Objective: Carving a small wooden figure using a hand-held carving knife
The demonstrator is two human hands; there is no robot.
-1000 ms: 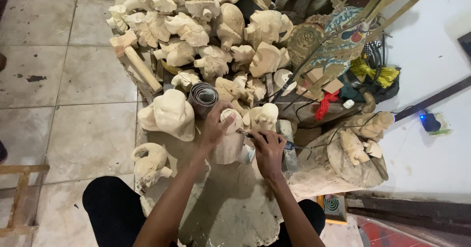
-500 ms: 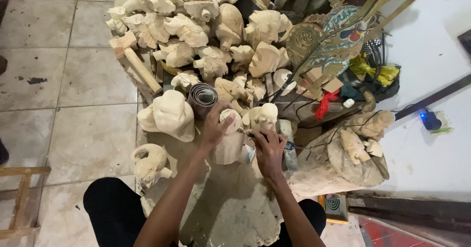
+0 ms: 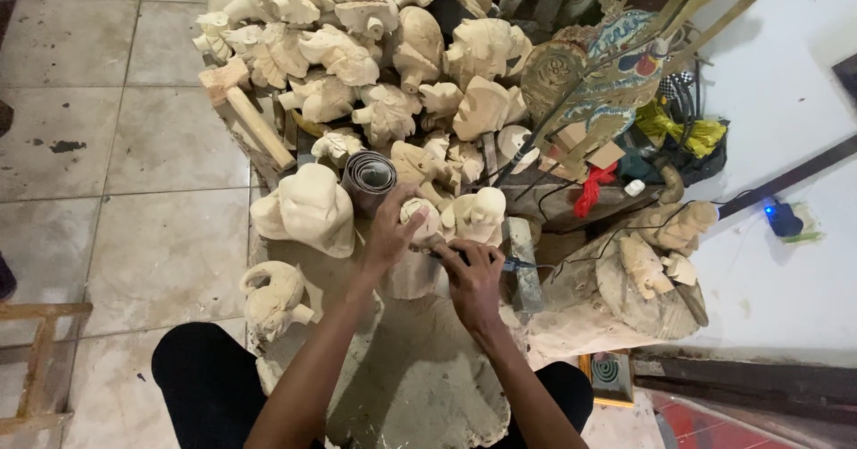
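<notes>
One pale, rough-cut wooden figure (image 3: 418, 235) stands just right of the grey rolled sheet (image 3: 368, 179), unfinished. The left hand (image 3: 389, 232) clasps it; the right hand (image 3: 473, 275) grips a thin carving tool (image 3: 509, 265). Many carved blanks (image 3: 357, 47) wait behind.

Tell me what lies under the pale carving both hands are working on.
The carving stands on a dusty pale work slab. The left hand and right hand cover its base.
</notes>
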